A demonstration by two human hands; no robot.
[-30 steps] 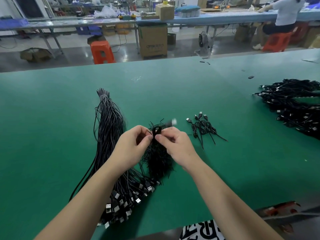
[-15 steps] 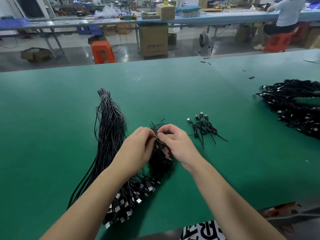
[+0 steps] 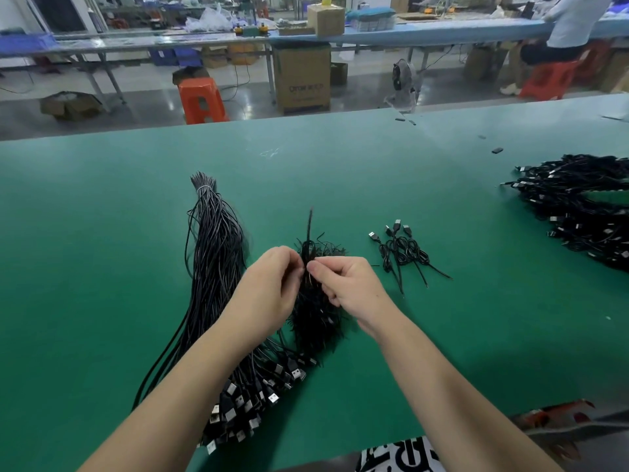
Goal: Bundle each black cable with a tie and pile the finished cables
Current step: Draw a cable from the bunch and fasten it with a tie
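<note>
My left hand [image 3: 269, 287] and my right hand [image 3: 347, 284] meet at the table's middle, both pinching a folded black cable [image 3: 309, 247] whose end sticks up between the fingertips. Under the hands lies a heap of short black ties [image 3: 316, 321]. A long bundle of loose black cables [image 3: 214, 260] stretches along the left, its USB plugs [image 3: 245, 403] fanned out near me. Right of the hands rests a small pile of tied cables [image 3: 401, 250].
A big heap of black cables [image 3: 578, 206] covers the green table [image 3: 102, 233] at the right edge. Small black bits [image 3: 497, 150] lie at the far right. Beyond the table stand an orange stool [image 3: 200, 100], a cardboard box [image 3: 303, 76] and a seated person [image 3: 571, 32].
Both hands have stayed over the tie heap, working the cable between the fingertips. A cable end that was tucked in now sticks straight up above the fingers.
</note>
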